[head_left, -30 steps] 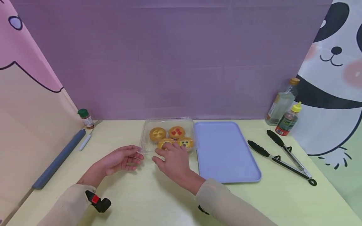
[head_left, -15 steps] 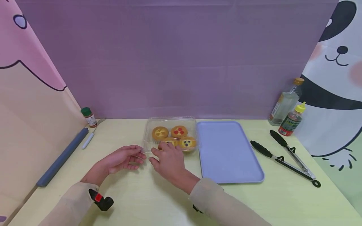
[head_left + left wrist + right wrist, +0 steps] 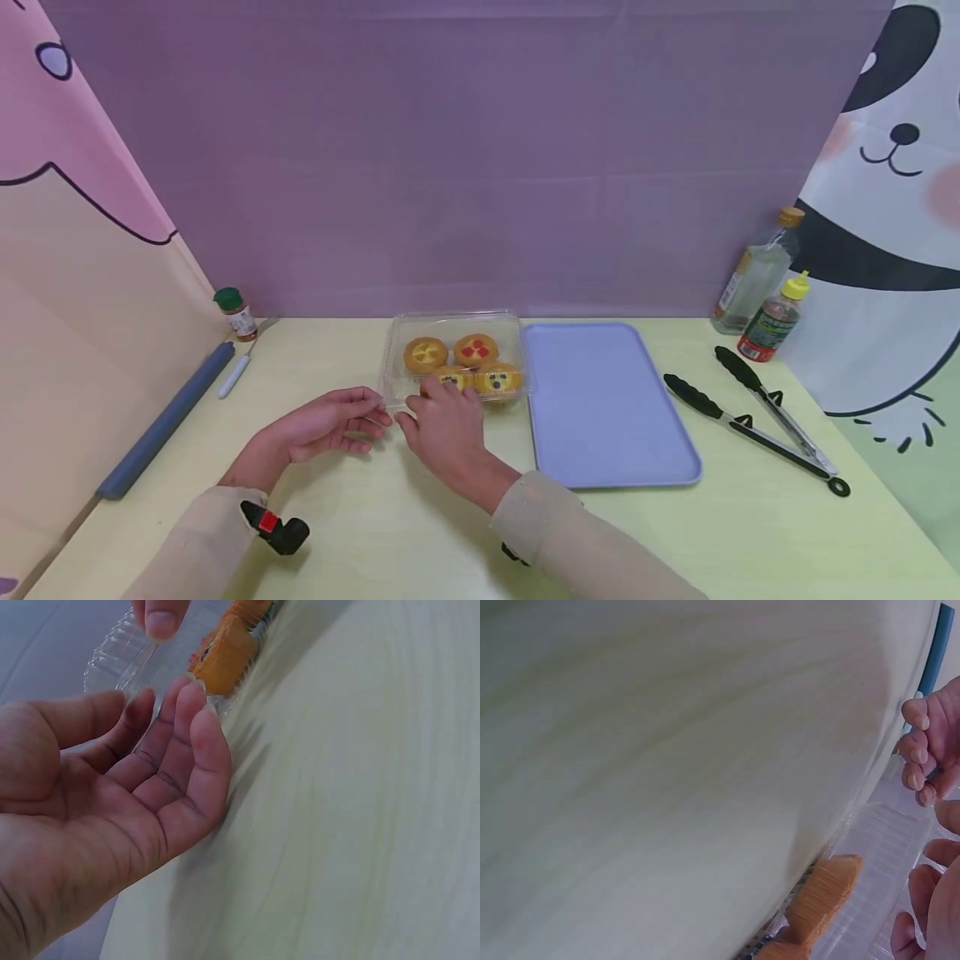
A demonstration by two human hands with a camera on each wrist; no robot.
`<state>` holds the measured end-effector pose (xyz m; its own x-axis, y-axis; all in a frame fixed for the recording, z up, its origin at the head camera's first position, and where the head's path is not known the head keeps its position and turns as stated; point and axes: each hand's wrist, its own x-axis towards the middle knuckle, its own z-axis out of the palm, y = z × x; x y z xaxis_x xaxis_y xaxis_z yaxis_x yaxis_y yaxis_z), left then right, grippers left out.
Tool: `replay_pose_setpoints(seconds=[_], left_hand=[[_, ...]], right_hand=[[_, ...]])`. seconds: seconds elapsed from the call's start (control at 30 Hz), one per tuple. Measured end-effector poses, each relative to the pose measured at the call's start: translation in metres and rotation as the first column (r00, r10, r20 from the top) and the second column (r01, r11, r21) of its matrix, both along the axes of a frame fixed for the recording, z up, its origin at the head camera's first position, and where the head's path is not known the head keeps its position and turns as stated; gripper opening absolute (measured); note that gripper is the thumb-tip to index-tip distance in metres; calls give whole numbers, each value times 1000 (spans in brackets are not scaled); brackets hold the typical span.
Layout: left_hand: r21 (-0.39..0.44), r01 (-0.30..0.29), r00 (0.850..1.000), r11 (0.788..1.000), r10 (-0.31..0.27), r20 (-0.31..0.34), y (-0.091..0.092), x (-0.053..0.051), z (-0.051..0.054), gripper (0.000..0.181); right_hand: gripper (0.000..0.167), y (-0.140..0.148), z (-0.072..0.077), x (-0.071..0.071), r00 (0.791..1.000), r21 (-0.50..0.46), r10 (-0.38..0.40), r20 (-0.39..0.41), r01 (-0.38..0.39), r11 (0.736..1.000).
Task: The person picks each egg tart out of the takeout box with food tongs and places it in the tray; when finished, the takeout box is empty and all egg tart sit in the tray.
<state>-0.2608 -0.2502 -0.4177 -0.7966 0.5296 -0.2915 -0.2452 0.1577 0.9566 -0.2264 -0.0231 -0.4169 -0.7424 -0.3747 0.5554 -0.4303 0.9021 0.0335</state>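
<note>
A clear plastic clamshell box [image 3: 501, 328] stands at the back middle of the table. Inside it are several golden buns: a patterned one [image 3: 425, 355], one with red marks [image 3: 476, 350] and two animal-faced ones [image 3: 497, 380] in front. My left hand [image 3: 330, 425] pinches the box's front left corner between thumb and index finger, palm up, the other fingers loosely bent. My right hand [image 3: 450, 437] lies at the front edge, its fingertips over the box and covering part of one faced bun. In the right wrist view its thumb and fingers [image 3: 941, 851] are apart.
Right of the box lies a blue tray [image 3: 611, 408], and farther right black-handled tongs [image 3: 757, 429]. Two bottles [image 3: 756, 279] stand at the back right. A small green-capped jar [image 3: 236, 314], a white-handled fork [image 3: 235, 375] and a blue roll [image 3: 168, 421] are at left.
My right hand has moved slightly left along the box's front edge, toward the left hand. The left hand stays at the corner, and the view has shifted a little.
</note>
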Motion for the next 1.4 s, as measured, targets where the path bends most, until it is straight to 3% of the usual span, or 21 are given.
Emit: replay_pose_setpoints(seconds=[0.37, 0.9, 1.07, 1.27, 1.4], left_hand=[[-55, -5, 1000, 998, 4, -11, 2, -3, 5, 28], [-81, -5, 1000, 997, 7, 18, 4, -5, 7, 23], [-112, -11, 1000, 994, 14, 28, 4, -8, 7, 19], [-123, -8, 999, 992, 13, 38, 3, -12, 6, 15], [-120, -4, 999, 993, 9, 43, 2, -12, 8, 14]], right_hand=[[14, -1, -4, -8, 992, -58, -9, -122, 2, 998], [16, 2, -6, -15, 975, -47, 14, -221, -25, 999], [16, 3, -8, -19, 964, -33, 23, -265, -33, 999], [23, 4, -6, -25, 933, -44, 56, -356, -77, 996], [26, 4, -3, -28, 930, -39, 63, -362, -83, 996]])
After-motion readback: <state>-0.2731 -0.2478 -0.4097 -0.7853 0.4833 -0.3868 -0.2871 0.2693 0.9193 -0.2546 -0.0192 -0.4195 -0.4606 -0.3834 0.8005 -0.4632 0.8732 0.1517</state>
